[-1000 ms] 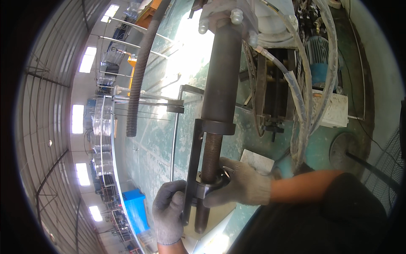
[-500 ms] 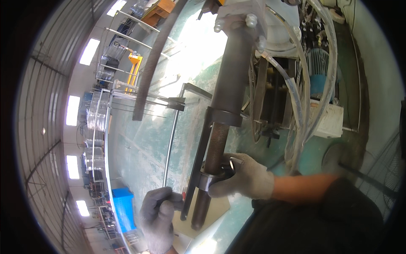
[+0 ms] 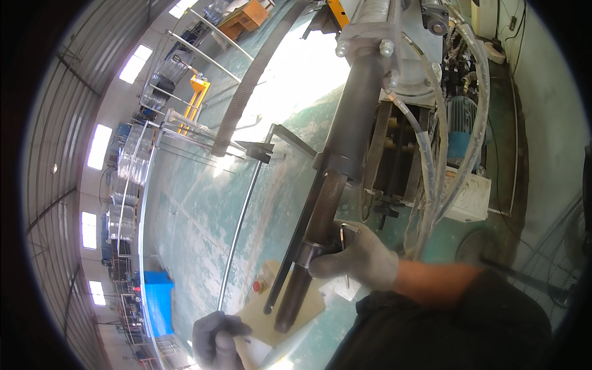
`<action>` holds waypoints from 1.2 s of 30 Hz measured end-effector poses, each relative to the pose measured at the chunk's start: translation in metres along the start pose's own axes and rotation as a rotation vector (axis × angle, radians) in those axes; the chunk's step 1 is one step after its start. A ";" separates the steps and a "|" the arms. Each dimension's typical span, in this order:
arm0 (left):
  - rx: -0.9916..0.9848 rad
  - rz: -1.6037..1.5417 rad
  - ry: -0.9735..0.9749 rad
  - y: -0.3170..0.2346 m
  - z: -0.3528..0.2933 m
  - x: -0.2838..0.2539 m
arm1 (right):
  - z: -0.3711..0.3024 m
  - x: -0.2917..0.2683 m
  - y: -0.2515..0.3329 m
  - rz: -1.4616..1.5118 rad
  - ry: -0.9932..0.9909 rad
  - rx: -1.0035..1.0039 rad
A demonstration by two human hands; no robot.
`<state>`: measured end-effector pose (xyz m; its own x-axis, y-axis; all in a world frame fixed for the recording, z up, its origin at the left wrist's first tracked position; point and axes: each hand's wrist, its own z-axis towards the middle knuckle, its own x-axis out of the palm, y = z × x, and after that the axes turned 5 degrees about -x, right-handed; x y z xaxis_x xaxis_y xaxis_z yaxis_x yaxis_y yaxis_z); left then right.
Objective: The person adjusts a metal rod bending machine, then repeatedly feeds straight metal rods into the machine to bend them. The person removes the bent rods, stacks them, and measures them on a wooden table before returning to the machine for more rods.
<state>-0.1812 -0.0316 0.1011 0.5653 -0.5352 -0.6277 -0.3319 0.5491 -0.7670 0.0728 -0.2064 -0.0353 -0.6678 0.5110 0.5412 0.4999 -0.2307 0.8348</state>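
Head view: right hand (image 3: 364,256) partly hides metal collar (image 3: 310,251).

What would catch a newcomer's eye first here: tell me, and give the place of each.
First, the thick dark tube slanting down from the top, with a threaded rod running out of its lower end. On that rod, below the middle of the view, the right gloved hand holds a metal ring. Then a glaring bright patch on the green floor at upper middle, and a blue box at lower left.
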 end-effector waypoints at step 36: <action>0.053 -0.088 0.330 0.032 0.019 -0.094 | 0.005 0.013 -0.071 0.371 0.142 -0.395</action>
<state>-0.2308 0.0482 0.1374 0.3123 -0.7563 -0.5749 -0.2476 0.5194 -0.8179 0.0312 -0.1787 -0.0880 -0.5678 0.2257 0.7916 0.4892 -0.6808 0.5451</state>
